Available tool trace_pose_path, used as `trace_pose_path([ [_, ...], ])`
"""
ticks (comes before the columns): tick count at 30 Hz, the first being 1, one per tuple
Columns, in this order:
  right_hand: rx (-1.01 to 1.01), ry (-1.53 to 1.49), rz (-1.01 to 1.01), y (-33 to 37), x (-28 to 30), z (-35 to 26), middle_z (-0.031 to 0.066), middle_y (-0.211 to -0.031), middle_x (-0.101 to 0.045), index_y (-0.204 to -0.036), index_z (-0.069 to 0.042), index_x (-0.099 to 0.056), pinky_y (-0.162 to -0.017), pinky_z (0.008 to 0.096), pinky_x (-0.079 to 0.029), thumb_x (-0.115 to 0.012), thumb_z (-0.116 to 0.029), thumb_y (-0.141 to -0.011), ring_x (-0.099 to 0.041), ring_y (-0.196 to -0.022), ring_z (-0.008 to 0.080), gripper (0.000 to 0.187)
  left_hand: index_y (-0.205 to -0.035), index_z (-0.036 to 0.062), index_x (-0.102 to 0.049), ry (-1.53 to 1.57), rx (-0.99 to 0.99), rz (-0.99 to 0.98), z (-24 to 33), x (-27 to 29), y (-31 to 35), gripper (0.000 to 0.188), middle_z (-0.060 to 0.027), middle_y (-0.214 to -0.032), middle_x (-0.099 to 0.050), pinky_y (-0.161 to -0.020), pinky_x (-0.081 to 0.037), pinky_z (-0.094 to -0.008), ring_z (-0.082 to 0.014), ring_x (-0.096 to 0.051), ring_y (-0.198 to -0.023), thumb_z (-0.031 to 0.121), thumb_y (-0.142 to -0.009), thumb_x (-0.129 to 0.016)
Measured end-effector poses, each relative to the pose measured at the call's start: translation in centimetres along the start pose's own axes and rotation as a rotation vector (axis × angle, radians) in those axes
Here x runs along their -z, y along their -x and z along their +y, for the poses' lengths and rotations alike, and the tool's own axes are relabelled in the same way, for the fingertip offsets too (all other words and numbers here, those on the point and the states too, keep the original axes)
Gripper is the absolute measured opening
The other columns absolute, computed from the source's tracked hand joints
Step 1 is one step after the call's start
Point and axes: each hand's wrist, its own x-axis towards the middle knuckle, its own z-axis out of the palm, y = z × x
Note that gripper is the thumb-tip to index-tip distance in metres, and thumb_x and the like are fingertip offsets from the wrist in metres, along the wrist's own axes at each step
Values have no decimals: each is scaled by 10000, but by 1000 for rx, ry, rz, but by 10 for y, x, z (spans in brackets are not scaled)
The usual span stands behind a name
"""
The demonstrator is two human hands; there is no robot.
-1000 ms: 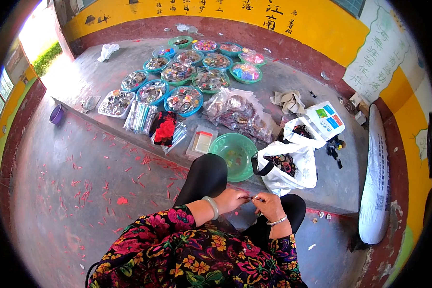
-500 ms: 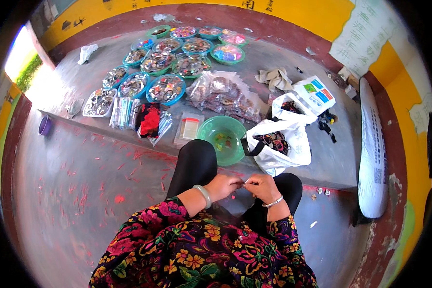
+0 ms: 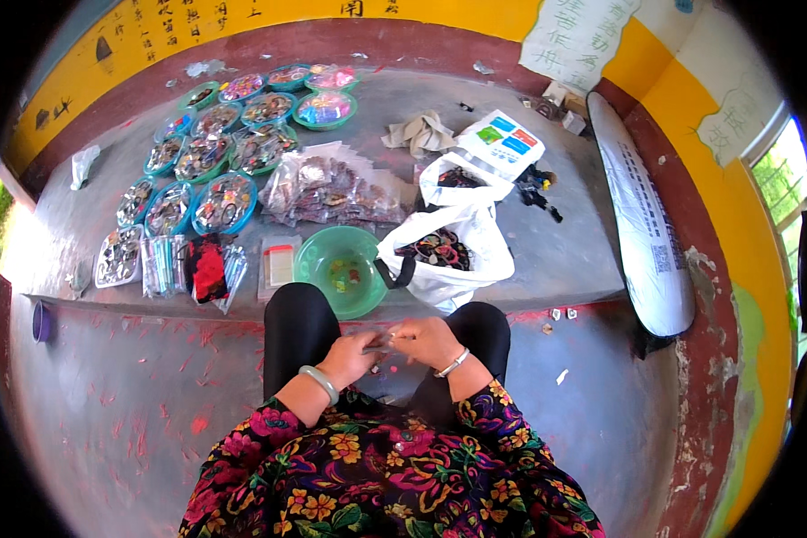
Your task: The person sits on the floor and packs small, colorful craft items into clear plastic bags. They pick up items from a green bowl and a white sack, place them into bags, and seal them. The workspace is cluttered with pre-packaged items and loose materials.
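Observation:
My left hand [image 3: 348, 357], with a pale bangle at its wrist, is held between my knees with its fingers closed in a pinch. Close by on its right, my right hand [image 3: 429, 343] wears a silvery bangle and has its fingertips pinched together too. Whatever lies between the fingertips is too small and blurred to name. Just beyond my hands stands a green plastic basin [image 3: 339, 296] with a few small yellowish and reddish pieces at its bottom. To its right is an open white bag [image 3: 475, 269] with dark handles, filled with dark, multicoloured small items.
Round basins [image 3: 225, 203] of small colourful goods crowd the raised floor at left. Clear plastic packets [image 3: 332, 188] are piled behind the green basin. Flat packets [image 3: 278, 263] and a red-and-black piece [image 3: 208, 269] lie along the ledge. A long white wrapped board [image 3: 644, 220] leans at right.
The view has turned to the right, so the basins and bags sit farther left in the picture. My hands have drawn slightly apart, with their fingers still pinched.

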Motion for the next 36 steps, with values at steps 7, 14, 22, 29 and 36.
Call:
trace_pose_path([
  [7, 54, 109, -37, -1, 6, 2, 67, -730, -629, -797, -7, -649, -448, 254, -443, -627, -204, -764, -559, -478, 121, 200, -1023, 55, -603, 39, 92, -58, 10, 4, -1, 243, -156, -833, -630, -674, -480, -289, -217, -636, -752, 134, -793, -589],
  [14, -42, 132, -78, 0, 4, -2, 58, -627, -597, -789, -26, -655, -447, 264, -427, -603, -213, -778, -552, -466, 119, 194, -997, 36, -607, 80, 28, -69, 14, 5, 0, 239, -138, -840, -638, -678, -485, -277, -207, -641, -766, 102, -768, -601],
  [22, 102, 96, -93, -1, 2, 4, 80, -609, -592, -797, -17, -637, -472, 289, -454, -566, -203, -807, -573, -475, 151, 199, -1029, 50, -596, -52, 19, -75, 0, 2, -2, 271, -133, -876, -644, -703, -488, -295, -231, -635, -834, 112, -765, -594],
  [29, -46, 67, -120, 1, 3, -10, 73, -681, -612, -830, -31, -637, -493, 282, -452, -567, -211, -818, -570, -503, 165, 194, -1010, 38, -602, 197, 76, -83, 10, 2, 0, 246, -138, -887, -641, -692, -483, -284, -218, -638, -799, 119, -779, -602],
  [36, 313, 274, 145, -5, -5, 9, 134, -768, -610, -829, -78, -622, -602, 379, -466, -559, -157, -781, -584, -706, 331, 112, -953, 36, -628, -37, 119, 45, -2, 1, -6, 242, -162, -882, -631, -713, -484, -333, -287, -621, -822, 215, -793, -597],
])
